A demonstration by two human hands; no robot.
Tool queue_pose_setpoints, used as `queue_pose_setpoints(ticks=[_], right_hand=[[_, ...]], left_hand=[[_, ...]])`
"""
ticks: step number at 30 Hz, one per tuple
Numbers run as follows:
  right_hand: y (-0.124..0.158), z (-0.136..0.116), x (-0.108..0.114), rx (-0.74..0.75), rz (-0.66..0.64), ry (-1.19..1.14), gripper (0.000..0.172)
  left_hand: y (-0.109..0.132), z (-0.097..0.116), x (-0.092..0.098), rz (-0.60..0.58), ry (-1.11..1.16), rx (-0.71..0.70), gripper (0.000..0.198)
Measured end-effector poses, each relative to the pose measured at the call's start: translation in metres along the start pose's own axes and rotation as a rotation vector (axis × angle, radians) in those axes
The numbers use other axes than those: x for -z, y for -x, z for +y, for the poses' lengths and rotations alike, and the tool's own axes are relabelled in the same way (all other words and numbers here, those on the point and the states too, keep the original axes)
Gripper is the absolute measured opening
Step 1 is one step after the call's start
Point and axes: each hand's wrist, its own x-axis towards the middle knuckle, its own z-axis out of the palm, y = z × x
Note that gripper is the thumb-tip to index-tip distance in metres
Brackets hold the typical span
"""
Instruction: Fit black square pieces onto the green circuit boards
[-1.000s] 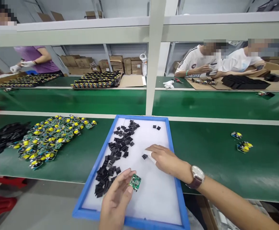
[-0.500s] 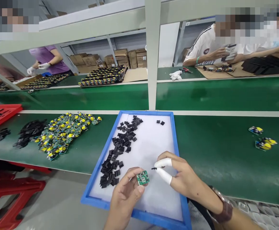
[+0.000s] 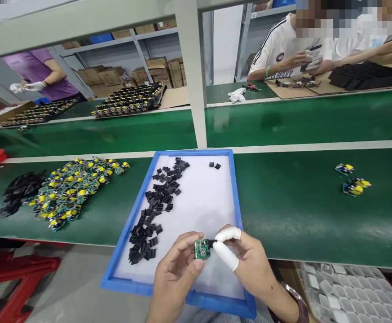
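My left hand (image 3: 177, 276) pinches a small green circuit board (image 3: 202, 249) over the near end of a blue-rimmed white tray (image 3: 123, 231). My right hand (image 3: 249, 264), with white finger cots on thumb and forefinger, pinches a small black part (image 3: 212, 242) against the board's right edge. Several loose black parts (image 3: 158, 204) lie scattered down the left side of the tray, and two more (image 3: 214, 165) lie at its far end.
A heap of green boards with yellow components (image 3: 69, 190) and black pieces (image 3: 19, 193) lies left on the green bench. Three boards (image 3: 352, 181) lie at right. A grey post (image 3: 192, 76) stands behind the tray. Other people work across the belt. Red stools (image 3: 10, 273) stand lower left.
My right hand picked a black part off the tray and carried it to the board in my left hand. Both hands came together near the tray's front edge.
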Motion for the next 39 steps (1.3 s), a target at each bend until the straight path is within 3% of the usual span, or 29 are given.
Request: queue_pose_setpoints(ticks=[4,7,11,17,26,33,39], right_hand=[[0.006,-0.003,0.003,0.045,0.010,-0.027,0.006],[0.010,-0.009,0.004,0.140,-0.045,0.011,0.013],[0.013,-0.014,0.004,0.227,-0.104,0.011,0.017],[0.016,-0.013,0.002,0.178,-0.118,-0.079,0.018],[0.021,-0.014,0.003,0.191,-0.136,-0.035,0.018],[0.023,-0.024,0.011,0.264,-0.190,0.172,0.019],[0.017,-0.026,0.017,0.122,-0.253,0.257,0.017]], left_hand=[[0.000,0.004,-0.004,-0.037,0.241,0.127,0.032],[-0.001,0.005,-0.005,-0.110,0.299,0.164,0.025],[0.002,0.003,-0.005,-0.160,0.247,0.104,0.034],[0.010,-0.002,-0.004,-0.259,0.198,0.021,0.045],[0.014,-0.003,-0.006,-0.212,0.197,0.071,0.046],[0.015,-0.001,-0.012,-0.170,0.155,0.017,0.043],[0.015,-0.010,-0.011,-0.084,0.029,0.019,0.042]])
